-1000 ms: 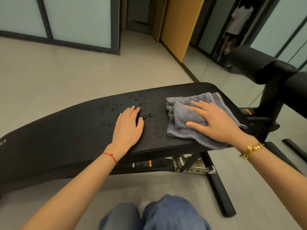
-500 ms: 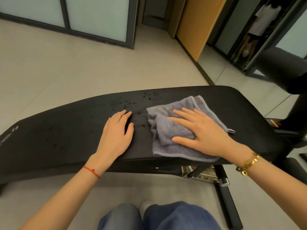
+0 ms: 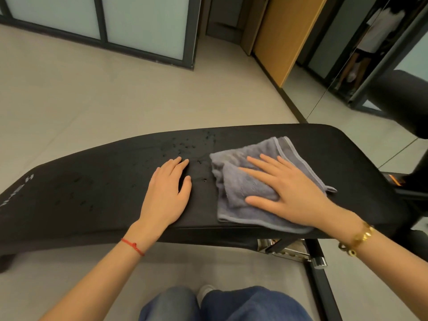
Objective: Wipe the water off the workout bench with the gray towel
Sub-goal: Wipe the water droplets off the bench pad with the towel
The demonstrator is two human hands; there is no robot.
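Currently right hand point(image 3: 291, 191) lies flat, fingers spread, pressing the folded gray towel point(image 3: 252, 181) onto the black bench point(image 3: 92, 193). Left hand point(image 3: 166, 195) rests flat with fingers extended, just beside the towel; water drops point(image 3: 185, 144) sit beyond its fingertips.

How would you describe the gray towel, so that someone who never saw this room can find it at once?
Find the long black workout bench across the middle of the view. On its right part lies the gray towel, crumpled, under the flat right hand. It is the only soft, pale cloth on the dark pad; the left hand beside it rests on bare bench.
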